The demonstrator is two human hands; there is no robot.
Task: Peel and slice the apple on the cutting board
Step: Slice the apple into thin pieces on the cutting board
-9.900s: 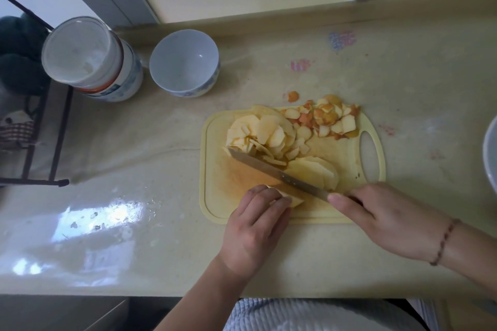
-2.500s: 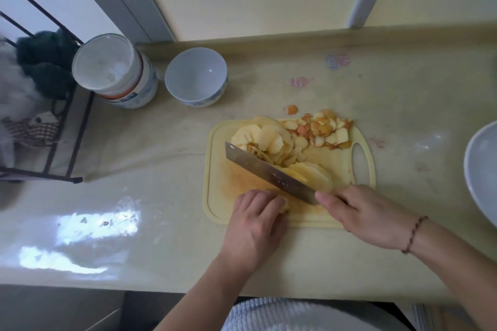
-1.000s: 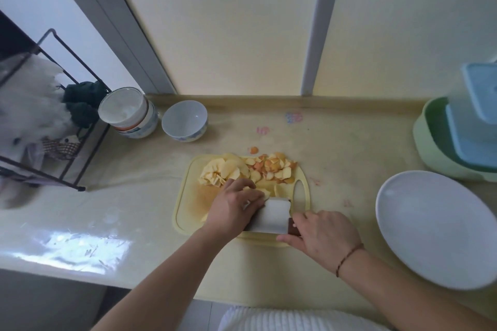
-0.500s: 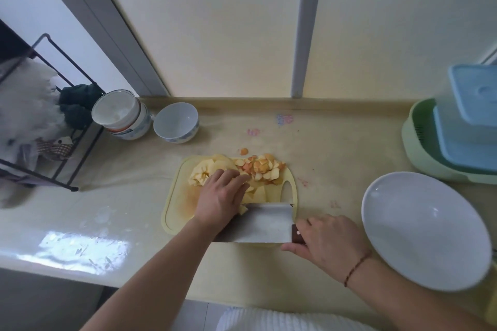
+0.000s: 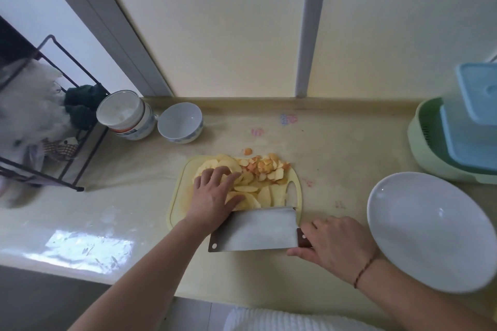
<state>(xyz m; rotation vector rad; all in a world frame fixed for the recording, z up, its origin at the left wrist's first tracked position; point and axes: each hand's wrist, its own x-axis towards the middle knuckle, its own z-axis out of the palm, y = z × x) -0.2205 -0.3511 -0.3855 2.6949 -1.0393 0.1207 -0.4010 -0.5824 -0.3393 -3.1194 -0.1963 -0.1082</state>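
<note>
A pale yellow cutting board [image 5: 177, 201] lies on the counter. Pale apple slices [image 5: 269, 195] are heaped on it, and reddish peel pieces [image 5: 265, 168] sit at its far right corner. My left hand [image 5: 215, 195] rests flat on the slices with its fingers spread over them. My right hand [image 5: 332, 243] grips the dark handle of a cleaver [image 5: 255, 231]. The wide blade lies flat at the board's near edge, its long edge against the slices.
A large white plate [image 5: 430, 231] sits at the right. Behind it a green basket [image 5: 422, 142] holds blue containers. A white bowl [image 5: 180, 122] and stacked bowls [image 5: 125, 114] stand at the back left beside a black wire rack [image 5: 53, 142].
Earlier the knife was cutting a piece under my left hand. Now the blade lies flat at the board's near edge, and my left hand has moved onto the sliced heap.
</note>
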